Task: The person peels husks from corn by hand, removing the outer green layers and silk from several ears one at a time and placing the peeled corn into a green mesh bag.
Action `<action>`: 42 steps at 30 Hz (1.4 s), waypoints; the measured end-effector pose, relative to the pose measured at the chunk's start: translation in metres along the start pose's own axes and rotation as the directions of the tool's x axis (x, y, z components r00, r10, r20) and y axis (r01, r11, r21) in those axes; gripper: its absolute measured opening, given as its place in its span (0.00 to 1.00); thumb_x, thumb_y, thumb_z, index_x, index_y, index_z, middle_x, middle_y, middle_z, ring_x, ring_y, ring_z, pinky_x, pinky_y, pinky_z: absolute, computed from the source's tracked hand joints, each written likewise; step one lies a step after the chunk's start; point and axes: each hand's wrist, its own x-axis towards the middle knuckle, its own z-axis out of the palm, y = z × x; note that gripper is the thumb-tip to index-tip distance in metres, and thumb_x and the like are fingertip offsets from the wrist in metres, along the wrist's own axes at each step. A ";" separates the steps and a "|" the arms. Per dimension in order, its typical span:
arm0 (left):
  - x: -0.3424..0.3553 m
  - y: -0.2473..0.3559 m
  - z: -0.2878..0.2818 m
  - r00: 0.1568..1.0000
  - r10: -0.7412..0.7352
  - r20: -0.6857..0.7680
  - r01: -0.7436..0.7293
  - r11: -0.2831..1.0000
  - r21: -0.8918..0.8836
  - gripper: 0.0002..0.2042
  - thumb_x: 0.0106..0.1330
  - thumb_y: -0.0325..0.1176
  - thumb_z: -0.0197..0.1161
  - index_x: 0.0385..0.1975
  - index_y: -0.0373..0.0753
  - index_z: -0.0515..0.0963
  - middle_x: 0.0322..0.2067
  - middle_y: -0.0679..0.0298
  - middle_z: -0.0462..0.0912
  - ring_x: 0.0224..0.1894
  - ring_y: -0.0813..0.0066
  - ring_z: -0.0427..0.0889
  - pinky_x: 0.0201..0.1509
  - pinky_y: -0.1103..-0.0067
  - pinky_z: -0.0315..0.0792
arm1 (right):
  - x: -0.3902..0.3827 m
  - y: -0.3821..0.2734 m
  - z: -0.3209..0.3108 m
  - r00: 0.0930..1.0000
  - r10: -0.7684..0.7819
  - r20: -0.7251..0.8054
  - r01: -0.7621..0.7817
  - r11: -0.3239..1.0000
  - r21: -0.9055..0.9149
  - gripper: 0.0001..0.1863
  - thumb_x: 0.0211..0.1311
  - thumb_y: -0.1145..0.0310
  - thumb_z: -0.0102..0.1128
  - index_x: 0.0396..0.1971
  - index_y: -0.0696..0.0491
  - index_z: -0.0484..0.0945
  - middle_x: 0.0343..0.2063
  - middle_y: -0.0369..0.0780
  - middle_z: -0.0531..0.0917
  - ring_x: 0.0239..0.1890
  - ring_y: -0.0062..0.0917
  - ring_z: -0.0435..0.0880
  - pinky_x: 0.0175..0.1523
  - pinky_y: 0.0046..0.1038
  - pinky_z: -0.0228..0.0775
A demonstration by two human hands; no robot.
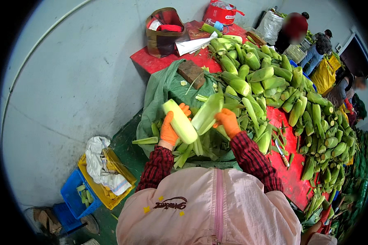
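My left hand (pixel 169 130), in an orange glove, is closed round a pale green ear of corn (pixel 180 121) that still has thin inner husk on it. In the same kind of glove, my right hand (pixel 228 122) grips a broad corn husk (pixel 207 111) beside the ear. Whether the husk's lower end still joins the ear, I cannot tell. Both hands are over an opened green woven sack (pixel 159 92) with loose husks and leaves in it. A brown brick (pixel 191 74) lies on the sack's far edge.
Many unpeeled corn ears (pixel 257 77) are heaped on the red table (pixel 290 179) to the right. A knife (pixel 283 154) lies near that heap. At the left stand a yellow crate (pixel 122 173) and a blue crate (pixel 75 198). Other people work at the far right.
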 end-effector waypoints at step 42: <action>0.058 -0.119 0.107 0.968 0.076 -0.239 0.178 0.461 0.869 0.21 0.71 0.43 0.54 0.53 0.34 0.76 0.42 0.59 0.84 0.34 0.78 0.82 0.33 0.86 0.72 | -0.106 0.004 -0.429 0.485 -0.392 -0.781 0.050 0.905 -0.423 0.21 0.55 0.58 0.66 0.43 0.59 0.78 0.34 0.41 0.83 0.37 0.26 0.82 0.45 0.27 0.73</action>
